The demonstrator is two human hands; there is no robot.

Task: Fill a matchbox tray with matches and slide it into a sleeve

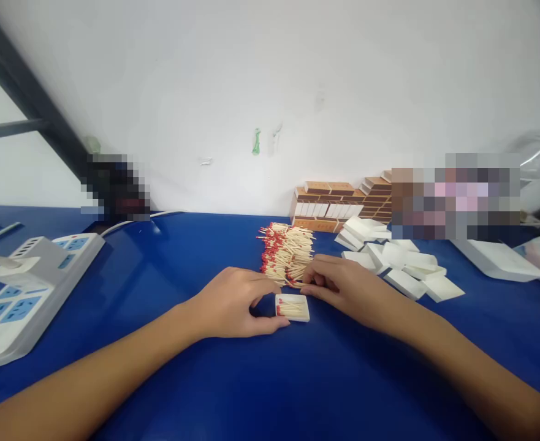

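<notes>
A small white matchbox tray point(305, 318) rests on the blue table with several red-tipped matchsticks point(290, 307) lying in it. My left hand point(233, 304) grips the tray at its left end, thumb at the near side and fingers at the far side. Just behind stands a thick pile of loose matchsticks point(292, 251), most red heads toward the left. At the pile's near right edge my right hand point(336, 278) is closed in a pinch on a matchstick, its fingertips partly hiding the stick.
White empty trays point(403, 263) lie heaped to the right. Brown matchboxes point(329, 205) are stacked against the wall. A white power strip point(35, 300) with a plug takes up the left side of the blue table point(233, 386). Blurred objects stand at both back corners.
</notes>
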